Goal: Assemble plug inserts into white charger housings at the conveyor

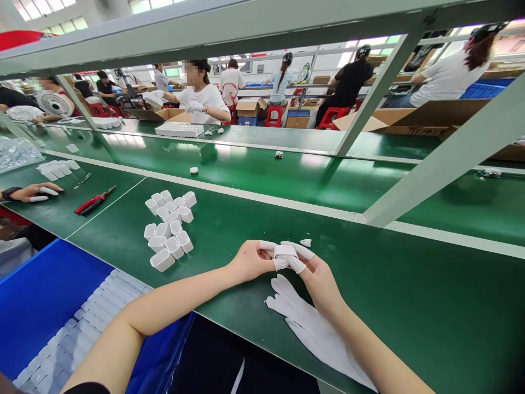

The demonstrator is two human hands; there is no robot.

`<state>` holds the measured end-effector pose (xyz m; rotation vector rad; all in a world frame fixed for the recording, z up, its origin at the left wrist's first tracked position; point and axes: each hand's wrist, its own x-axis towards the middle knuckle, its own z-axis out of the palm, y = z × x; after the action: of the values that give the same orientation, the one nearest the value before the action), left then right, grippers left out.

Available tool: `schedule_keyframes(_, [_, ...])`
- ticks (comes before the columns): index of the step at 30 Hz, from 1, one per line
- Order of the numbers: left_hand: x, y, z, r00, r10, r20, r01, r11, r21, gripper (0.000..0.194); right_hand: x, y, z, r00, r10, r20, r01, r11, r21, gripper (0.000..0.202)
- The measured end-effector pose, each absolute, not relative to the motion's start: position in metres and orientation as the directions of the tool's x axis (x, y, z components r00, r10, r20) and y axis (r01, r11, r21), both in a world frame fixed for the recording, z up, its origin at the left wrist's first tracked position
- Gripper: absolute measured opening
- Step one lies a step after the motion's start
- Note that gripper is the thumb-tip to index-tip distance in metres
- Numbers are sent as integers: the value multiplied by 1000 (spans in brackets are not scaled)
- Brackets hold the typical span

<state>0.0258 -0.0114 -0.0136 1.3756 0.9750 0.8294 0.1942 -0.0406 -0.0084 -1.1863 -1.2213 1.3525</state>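
White finger covers sleeve the fingertips of my left hand (251,261) and my right hand (322,276). Between them, both hands pinch a small white plastic case (285,251) just above the green bench. Fingers hide part of its shape, and what is inside it cannot be seen. A pair of white gloves (299,320) lies flat beside and partly under my right forearm. Just beyond the right fingertips is a small white scrap (305,242). To the left of my hands stands a loose group of open white plastic cups (170,230).
Red-and-black pliers (95,201) and tweezers (82,180) lie at left, near a co-worker's hand (35,191). A blue bin (36,284) holding rows of white pieces is below the bench edge. A slanted metal post (443,153) rises at right. Small parts (194,171) sit on the conveyor.
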Motion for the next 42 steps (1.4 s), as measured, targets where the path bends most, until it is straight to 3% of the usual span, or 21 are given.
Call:
schedule_keyframes(3, [27, -12, -13, 401, 914, -58, 18, 56, 998, 44, 192, -41, -10, -143, 988, -51, -71, -61, -996, 53])
schedule_keyframes(8, [25, -16, -15, 304, 952, 11, 195, -74, 978, 43, 190, -43, -15, -136, 989, -54, -114, -70, -991, 49])
schedule_keyframes(13, [24, -22, -12, 326, 936, 131, 261, -223, 939, 38, 190, -47, -19, -124, 992, -28, -63, -36, -997, 45])
schedule_keyframes(24, [27, -17, -18, 280, 959, -53, 110, 23, 994, 37, 187, -47, -14, -133, 991, 18, 8, 20, -1000, 47])
schedule_keyframes(29, [27, -15, -20, 348, 937, -34, -1, 37, 999, 36, 189, -45, -17, -117, 993, 8, 41, 13, -999, 53])
schedule_keyframes(34, [25, -21, -14, 427, 898, 108, 129, -179, 975, 38, 189, -48, -14, -83, 992, 99, 108, 107, -988, 37])
schedule_keyframes(38, [23, -27, -8, 467, 845, 259, 314, -432, 845, 38, 190, -51, -12, -119, 957, 264, 217, 285, -934, 30])
schedule_keyframes(42, [23, -28, -7, 476, 824, 308, 330, -492, 806, 36, 190, -50, -13, -169, 930, 327, 205, 357, -911, 25])
